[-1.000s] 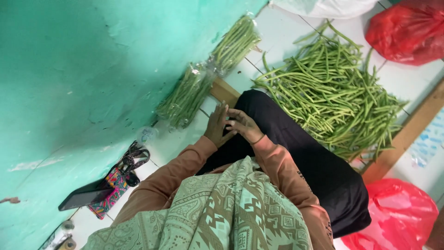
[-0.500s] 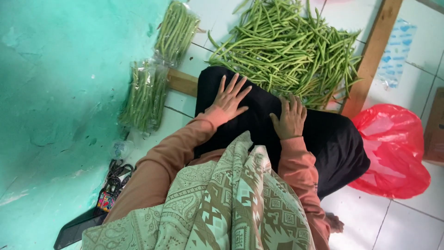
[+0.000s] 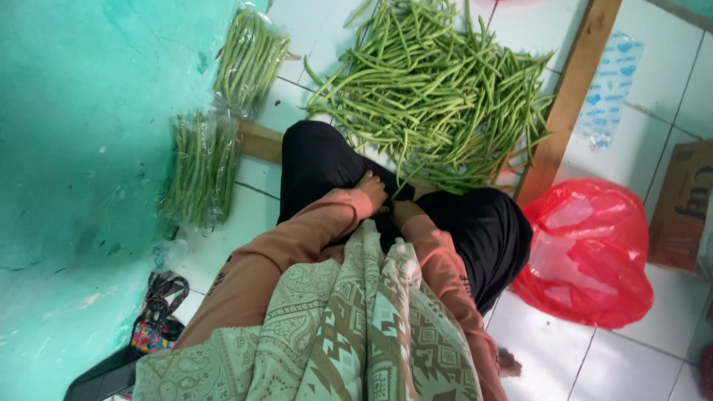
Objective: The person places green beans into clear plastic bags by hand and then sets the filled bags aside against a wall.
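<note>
I sit on the tiled floor in black trousers (image 3: 483,230). My left hand (image 3: 369,190) rests low on my lap between the thighs, its fingers tucked down out of sight. Close beside it lies my right hand (image 3: 405,212), mostly hidden by the sleeve and a patterned green cloth (image 3: 356,334). Nothing shows in either hand. Just beyond my knees is a big loose pile of green long beans (image 3: 438,89).
Two plastic-wrapped bean bundles (image 3: 249,59) (image 3: 200,167) lie along the turquoise wall (image 3: 82,148). A wooden plank (image 3: 572,96) edges the pile on the right. A red plastic bag (image 3: 587,252), a cardboard box (image 3: 683,208) and a lanyard (image 3: 156,315) lie nearby.
Both hands lay flat and spread on my thighs half a second ago; they have since drawn in together between my legs. The view has tilted slightly toward the beans.
</note>
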